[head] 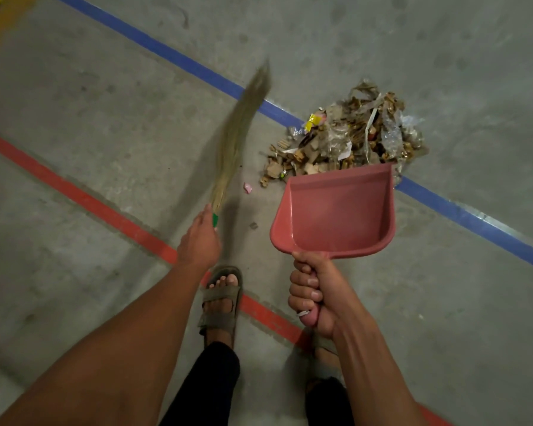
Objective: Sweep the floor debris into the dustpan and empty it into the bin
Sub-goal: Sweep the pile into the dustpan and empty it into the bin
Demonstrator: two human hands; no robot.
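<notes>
The person's right hand (313, 298) is wrapping its curled fingers tightly round the handle of a dusty-pink plastic dustpan (336, 210), which is hovering empty with its front lip just at the near edge of a heap of brown cardboard scraps, clear wrappers and yellow bits (351, 136) lying across a blue floor stripe (462, 210). The left hand (199, 241) is gripping the green-bound base of a soft straw-coloured grass broom (237, 133), whose blurred bristles are pointing away, left of the heap; its fingers are hidden behind the hand's back. To do this step well, the lip should probably be pressing flat on the grey concrete floor (90, 103), and the broom should be reaching behind the heap, drawing short strokes toward the pan, catching the stray pink scrap (247, 188) too. No bin is showing.
</notes>
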